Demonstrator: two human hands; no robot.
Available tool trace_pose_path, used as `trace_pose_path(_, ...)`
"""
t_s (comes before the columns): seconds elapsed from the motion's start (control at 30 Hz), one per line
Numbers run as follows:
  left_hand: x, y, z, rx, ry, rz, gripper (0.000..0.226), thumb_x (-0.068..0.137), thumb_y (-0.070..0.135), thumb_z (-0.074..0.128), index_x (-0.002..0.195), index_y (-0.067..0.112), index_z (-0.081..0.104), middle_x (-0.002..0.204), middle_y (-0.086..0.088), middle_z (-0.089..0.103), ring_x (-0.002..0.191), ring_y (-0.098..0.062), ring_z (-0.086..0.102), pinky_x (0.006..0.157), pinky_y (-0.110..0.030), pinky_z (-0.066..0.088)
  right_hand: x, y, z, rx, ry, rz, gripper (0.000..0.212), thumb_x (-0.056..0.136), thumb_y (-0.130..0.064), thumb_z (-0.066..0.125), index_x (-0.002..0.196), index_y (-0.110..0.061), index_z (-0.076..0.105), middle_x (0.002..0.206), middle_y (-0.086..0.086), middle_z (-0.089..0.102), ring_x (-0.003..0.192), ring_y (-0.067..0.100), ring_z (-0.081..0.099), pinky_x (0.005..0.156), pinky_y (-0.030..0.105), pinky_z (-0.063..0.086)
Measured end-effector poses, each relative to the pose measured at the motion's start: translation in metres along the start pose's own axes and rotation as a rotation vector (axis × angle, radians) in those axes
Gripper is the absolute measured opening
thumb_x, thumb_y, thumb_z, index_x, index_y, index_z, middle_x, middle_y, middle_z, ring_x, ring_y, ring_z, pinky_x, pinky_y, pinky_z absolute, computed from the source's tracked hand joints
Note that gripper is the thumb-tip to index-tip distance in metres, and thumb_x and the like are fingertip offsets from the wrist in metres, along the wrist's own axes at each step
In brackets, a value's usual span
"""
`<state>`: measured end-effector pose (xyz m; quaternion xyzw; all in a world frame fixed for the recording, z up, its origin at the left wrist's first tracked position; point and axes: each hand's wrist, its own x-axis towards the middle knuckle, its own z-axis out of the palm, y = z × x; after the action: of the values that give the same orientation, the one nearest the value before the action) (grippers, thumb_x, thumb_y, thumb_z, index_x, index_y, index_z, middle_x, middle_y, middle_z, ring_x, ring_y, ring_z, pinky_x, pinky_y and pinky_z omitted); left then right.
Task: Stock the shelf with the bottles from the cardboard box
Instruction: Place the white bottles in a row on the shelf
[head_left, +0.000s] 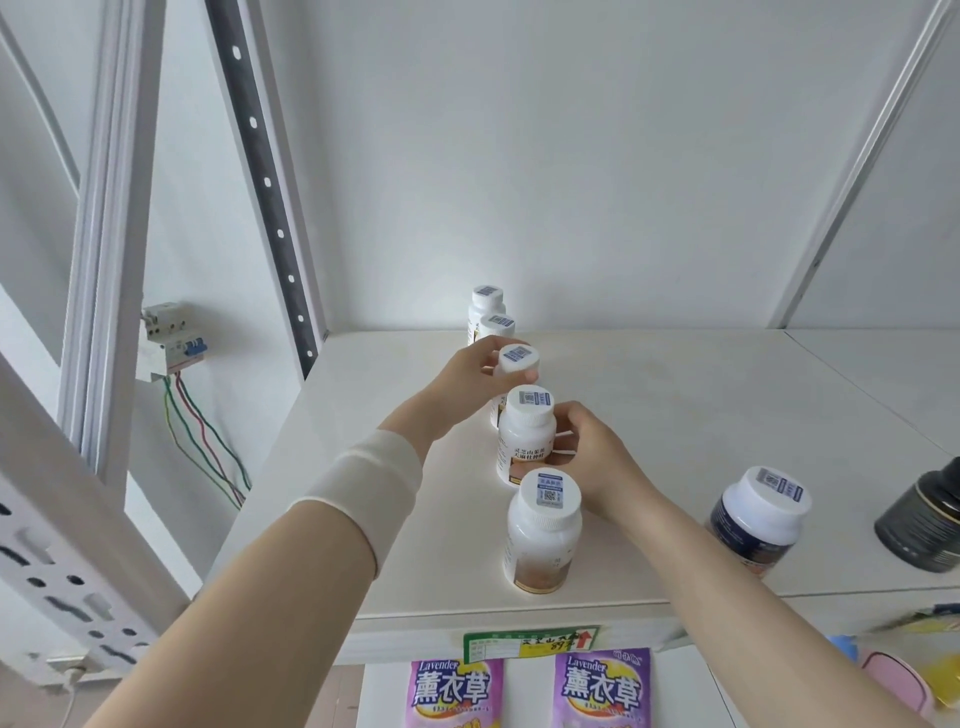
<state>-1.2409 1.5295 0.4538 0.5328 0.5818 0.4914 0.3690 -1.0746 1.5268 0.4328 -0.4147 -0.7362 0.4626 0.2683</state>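
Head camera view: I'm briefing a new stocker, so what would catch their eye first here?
A single-file row of white bottles runs front to back on the white shelf. The left hand grips the third bottle and the right hand the second bottle. A dark-labelled bottle stands at right.

Five white-capped white bottles in a row, one dark-labelled bottle, one black jar, two lavender sachets

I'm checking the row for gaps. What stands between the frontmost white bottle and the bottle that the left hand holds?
In the head view, one white bottle stands between the frontmost bottle and the left hand's bottle; the right hand grips it.
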Motion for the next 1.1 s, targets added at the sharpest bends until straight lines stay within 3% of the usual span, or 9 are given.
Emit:
trace_pose_path(0.13,0.002,-0.003,-0.001,0.002,0.009,0.010,0.028,0.085,0.017,0.067,0.109,0.025,0.057,0.104,0.003,0.060,0.086,0.001,0.056,0.063,0.002,0.044,-0.001,-0.001,0.001,0.010,0.008,0.009,0.050,0.063,-0.016,0.085,0.089,-0.036,0.047,0.095,-0.012,0.060,0.098,0.016,0.064,0.092,0.034,0.051)
trace_pose_path(0.23,0.001,-0.002,-0.001,0.023,0.002,0.011,0.038,0.085,0.018,0.068,0.121,0.022,0.055,0.102,0.007,0.059,0.086,0.002,0.055,0.063,0.003,0.043,-0.001,-0.003,0.001,0.008,0.014,0.022,0.050,0.063,-0.016,0.084,0.091,-0.035,0.047,0.095,-0.013,0.060,0.098,0.015,0.064,0.091,0.033,0.051)
trace_pose_path(0.4,-0.006,0.009,-0.007,0.052,0.034,0.007,0.050,0.085,0.021,0.068,0.130,0.021,0.047,0.118,0.006,0.057,0.102,-0.008,0.056,0.080,-0.013,0.044,-0.008,-0.014,-0.004,0.003,0.039,0.037,0.057,0.065,-0.020,0.083,0.111,-0.025,0.050,0.108,-0.007,0.061,0.102,0.013,0.062,0.088,0.028,0.050)
trace_pose_path(0.57,-0.024,0.036,-0.020,0.169,0.162,0.070,0.044,0.084,0.027,0.069,0.123,0.019,0.051,0.120,0.004,0.058,0.104,-0.010,0.055,0.080,-0.017,0.042,-0.023,-0.035,-0.018,0.013,0.029,-0.031,0.050,0.073,-0.026,0.078,0.113,-0.024,0.049,0.118,-0.008,0.055,0.115,0.013,0.054,0.095,0.029,0.045)
trace_pose_path(0.7,-0.047,0.067,-0.028,0.517,0.293,0.119,0.048,0.084,0.033,0.067,0.126,0.016,0.051,0.124,0.002,0.057,0.114,-0.016,0.054,0.089,-0.025,0.042,-0.035,-0.063,-0.031,-0.081,0.119,-0.131,0.060,0.078,-0.034,0.072,0.129,-0.017,0.045,0.132,-0.006,0.048,0.126,0.012,0.045,0.101,0.026,0.038)
trace_pose_path(0.8,-0.082,0.099,-0.027,1.015,0.354,0.158,0.050,0.089,0.038,0.059,0.133,0.019,0.045,0.132,0.000,0.051,0.123,-0.021,0.046,0.101,-0.033,0.037,-0.052,-0.083,-0.042,-0.339,0.170,-0.239,0.064,0.084,-0.036,0.065,0.138,-0.014,0.037,0.144,0.000,0.039,0.134,0.016,0.037,0.102,0.026,0.032)
trace_pose_path(0.9,-0.127,0.118,-0.021,1.377,0.389,0.098,0.051,0.093,0.038,0.053,0.139,0.021,0.038,0.136,-0.004,0.045,0.127,-0.025,0.040,0.104,-0.034,0.031,-0.075,-0.094,-0.042,-0.650,0.147,-0.298,0.058,0.089,-0.038,0.057,0.138,-0.014,0.036,0.141,0.005,0.039,0.131,0.022,0.037,0.100,0.033,0.035)
trace_pose_path(1.0,-0.182,0.119,-0.010,1.580,0.410,0.030,0.051,0.094,0.037,0.051,0.139,0.019,0.036,0.136,-0.007,0.045,0.126,-0.026,0.041,0.104,-0.036,0.032,-0.105,-0.096,-0.027,-0.917,0.124,-0.415,0.053,0.090,-0.037,0.053,0.136,-0.014,0.038,0.137,0.008,0.042,0.125,0.027,0.040,0.097,0.035,0.037)
trace_pose_path(1.1,-0.239,0.112,-0.005,1.678,0.391,-0.049,0.050,0.094,0.036,0.050,0.137,0.015,0.039,0.134,-0.009,0.046,0.124,-0.028,0.044,0.101,-0.036,0.034,-0.137,-0.094,-0.001,-1.023,0.086,-0.510,0.054,0.092,-0.036,0.051,0.138,-0.013,0.036,0.139,0.010,0.041,0.126,0.028,0.040,0.099,0.037,0.036)
